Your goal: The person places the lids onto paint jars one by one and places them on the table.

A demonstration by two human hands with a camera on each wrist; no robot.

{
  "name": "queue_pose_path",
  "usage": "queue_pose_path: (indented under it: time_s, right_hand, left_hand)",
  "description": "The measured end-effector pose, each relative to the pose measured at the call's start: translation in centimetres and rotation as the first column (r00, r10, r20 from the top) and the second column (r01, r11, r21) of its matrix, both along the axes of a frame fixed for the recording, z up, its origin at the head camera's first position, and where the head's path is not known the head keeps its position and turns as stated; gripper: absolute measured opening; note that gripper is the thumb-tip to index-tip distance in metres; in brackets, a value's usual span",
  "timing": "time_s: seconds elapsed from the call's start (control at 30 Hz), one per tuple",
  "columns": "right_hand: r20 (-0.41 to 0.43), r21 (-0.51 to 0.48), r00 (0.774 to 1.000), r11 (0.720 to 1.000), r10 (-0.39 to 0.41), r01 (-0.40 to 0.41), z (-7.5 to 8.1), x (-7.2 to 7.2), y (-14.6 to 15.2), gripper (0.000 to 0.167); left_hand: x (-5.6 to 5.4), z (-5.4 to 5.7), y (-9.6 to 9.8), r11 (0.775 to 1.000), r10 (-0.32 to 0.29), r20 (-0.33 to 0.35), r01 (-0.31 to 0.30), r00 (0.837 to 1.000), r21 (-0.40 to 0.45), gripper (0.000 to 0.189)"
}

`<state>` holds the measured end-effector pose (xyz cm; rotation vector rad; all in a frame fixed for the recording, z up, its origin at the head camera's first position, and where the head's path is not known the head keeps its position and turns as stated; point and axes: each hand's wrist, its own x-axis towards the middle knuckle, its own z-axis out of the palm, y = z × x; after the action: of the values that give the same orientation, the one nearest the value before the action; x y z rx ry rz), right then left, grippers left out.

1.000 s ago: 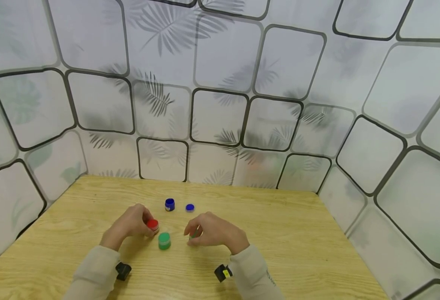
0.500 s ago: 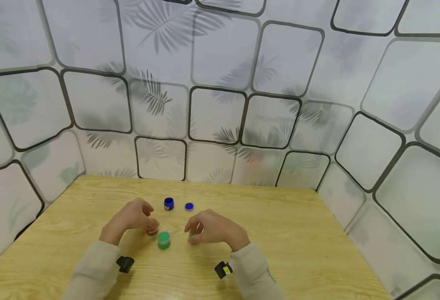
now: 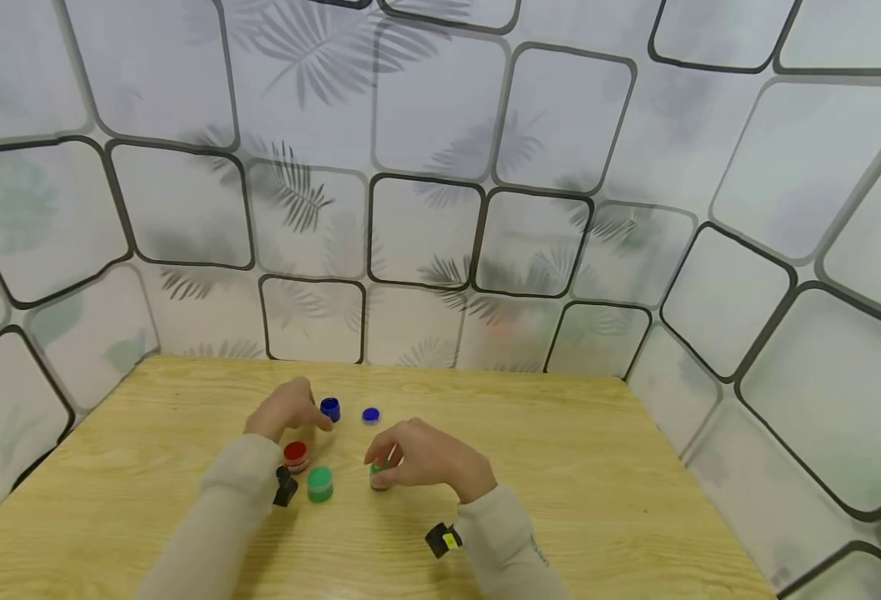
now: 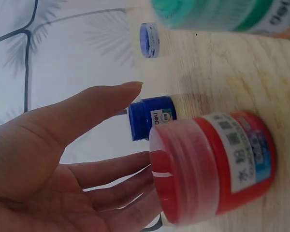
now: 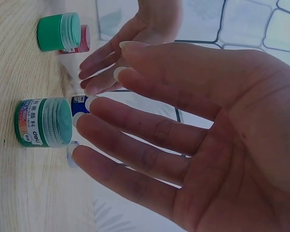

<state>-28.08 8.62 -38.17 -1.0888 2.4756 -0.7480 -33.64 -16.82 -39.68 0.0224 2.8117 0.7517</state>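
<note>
My left hand [image 3: 284, 410] reaches over the table beside a small open blue paint jar [image 3: 330, 408]. In the left wrist view its thumb and fingers are spread to either side of that blue jar, with nothing held. A red paint jar [image 4: 212, 169] with a clear-rimmed lid stands close below this hand. My right hand [image 3: 428, 454] hovers at a green paint jar [image 5: 43, 123], partly hidden by the fingers in the head view. Its fingers extend loosely, apart from the jar in the right wrist view. Another green jar [image 3: 320, 485] stands between the hands.
A blue lid [image 3: 371, 415] lies on the wooden table [image 3: 560, 500], right of the blue jar. A patterned wall covering [image 3: 425, 325] rises behind the table and along both sides.
My left hand has let go of the red jar and moved forward and right to the blue jar. The right hand stays at its green jar. The view has shifted slightly.
</note>
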Motion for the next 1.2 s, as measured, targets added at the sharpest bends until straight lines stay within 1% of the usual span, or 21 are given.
queue_pose_path:
  time_s: [0.13,0.27,0.43,0.6,0.7,0.97,1.07,1.2]
  right_hand:
    - [-0.004,0.000,1.000,1.000,0.003,-0.003,0.0,0.0,0.0,0.026]
    - [-0.001,0.002,1.000,1.000,0.008,-0.008,0.0,0.0,0.0,0.027]
    - [0.004,0.002,1.000,1.000,0.008,-0.008,0.0,-0.2,0.0,0.028]
    - [-0.001,0.000,1.000,1.000,0.017,-0.017,-0.1,-0.2,0.0,0.027]
    - [-0.006,0.004,1.000,1.000,0.019,-0.019,-0.3,-0.2,0.0,0.027]
    - [-0.001,0.003,1.000,1.000,0.007,-0.007,-0.3,-0.3,0.2,0.028]
    - [0.003,-0.003,1.000,1.000,0.002,-0.002,-0.3,-0.3,0.3,0.028]
    - [0.004,-0.007,1.000,1.000,-0.001,0.001,-0.3,-0.4,0.4,0.028]
  left_hand:
    - [-0.5,0.0,0.4,1.000,0.019,0.017,-0.018,1.000,-0.023,0.050]
    - [-0.9,-0.2,0.5,0.999,0.033,0.026,-0.033,0.999,-0.015,0.052]
    - [-1.6,-0.7,0.6,0.999,0.041,0.017,-0.041,0.999,0.007,0.053]
    - [-1.9,-1.2,0.6,0.998,0.057,-0.001,-0.057,0.998,0.015,0.048]
    - [-1.9,-1.4,0.7,0.998,0.058,-0.012,-0.058,0.998,0.012,0.048]
    - [-2.1,-1.5,0.7,0.997,0.060,-0.030,-0.058,0.998,0.041,0.049]
    - [-1.8,-1.3,0.6,0.999,0.046,-0.048,-0.045,0.998,0.029,0.049]
    - [-1.1,-0.5,0.4,0.999,0.008,-0.104,-0.004,0.995,0.039,0.048]
